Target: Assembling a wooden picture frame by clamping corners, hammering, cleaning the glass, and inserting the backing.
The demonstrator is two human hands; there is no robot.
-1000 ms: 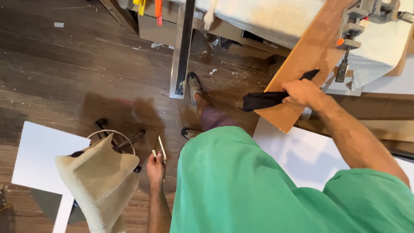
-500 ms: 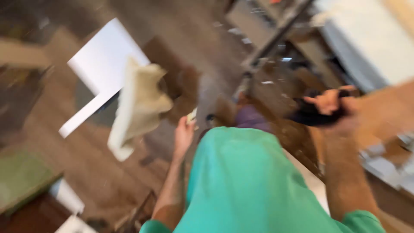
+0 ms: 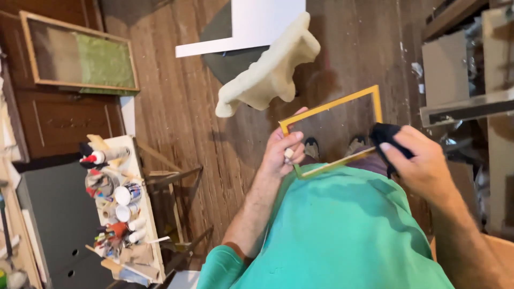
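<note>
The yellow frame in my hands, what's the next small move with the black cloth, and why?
Probably slide the black cloth along the lower rail of the yellow frame. The right hand already presses the cloth against that rail near its right corner, and the left hand steadies the opposite corner, so the frame looks braced for a wiping stroke toward the left.

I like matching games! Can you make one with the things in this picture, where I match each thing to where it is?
Things:
1. yellow frame
2. black cloth
3. cream cloth
4. paint pots

Places:
A. draped over a stand, above the frame in the picture
B. on the small table at the left
C. pinched at one side by the left hand
D. bunched in the right hand against the frame's far side

Pairs: 1-C, 2-D, 3-A, 4-B
</note>
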